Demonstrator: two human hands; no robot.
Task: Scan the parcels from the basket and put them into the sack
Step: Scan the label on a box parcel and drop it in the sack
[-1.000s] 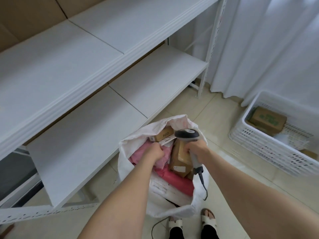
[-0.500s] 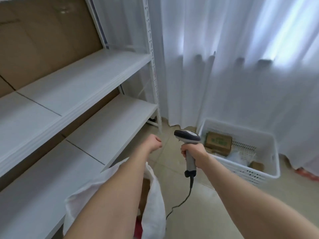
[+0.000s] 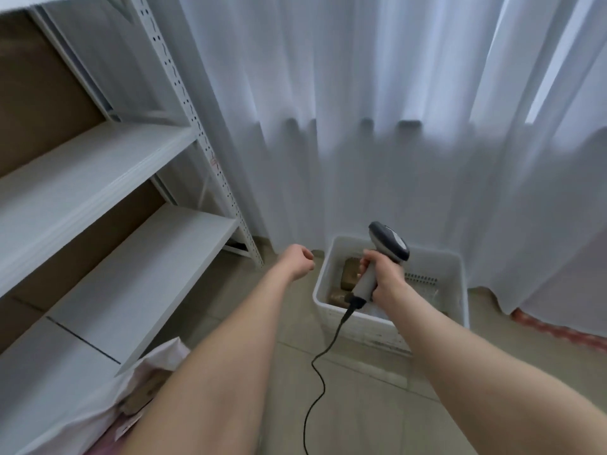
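The right hand (image 3: 382, 277) grips the handle of a grey barcode scanner (image 3: 391, 243), fingers and thumb wrapped tightly round it, with the dark scanner head tilted up and away to the right. The scanner is held just above the near left part of a white perforated basket (image 3: 377, 330), which stands on the tiled floor (image 3: 361, 405) against a white curtain (image 3: 361, 110). A black cable (image 3: 323, 366) hangs from the butt of the handle and snakes down across the floor towards the bottom edge. Inside the basket, by its left wall, lie two brown parcels: one box (image 3: 348, 274) just beside the right-hand fingers, and another (image 3: 338, 297) nearer the front wall (motion blur hides any labels). The left hand (image 3: 297, 261) is stretched forward over the floor, left of the basket and apart from it, its fingers curled inward and holding nothing. At the lower left, partly hidden by the left forearm, the white sack (image 3: 98, 408) sits beside a white metal shelf rack (image 3: 98, 165), with a brown parcel (image 3: 144, 394) showing in its mouth.
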